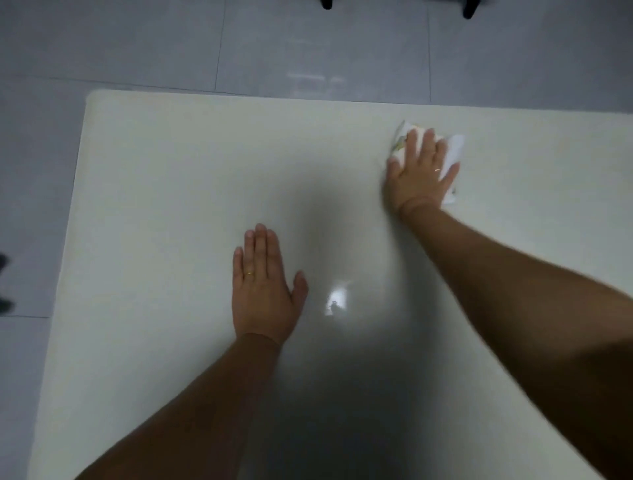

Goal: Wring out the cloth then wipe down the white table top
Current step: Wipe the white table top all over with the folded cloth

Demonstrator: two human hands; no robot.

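Observation:
The white table top [164,192] fills most of the view. A white cloth [454,150] with a faint pattern lies on it near the far right edge. My right hand [419,173] presses flat on the cloth with straight, spread fingers; the cloth shows around the fingertips and along the hand's right side. My left hand [262,284] rests flat on the bare table near the middle, fingers straight and together, holding nothing. A ring shows on each hand.
Grey tiled floor [137,44] surrounds the table at the far side and left. Two dark furniture legs [327,4] stand at the top edge of the view. A dark object [4,284] sits on the floor at far left.

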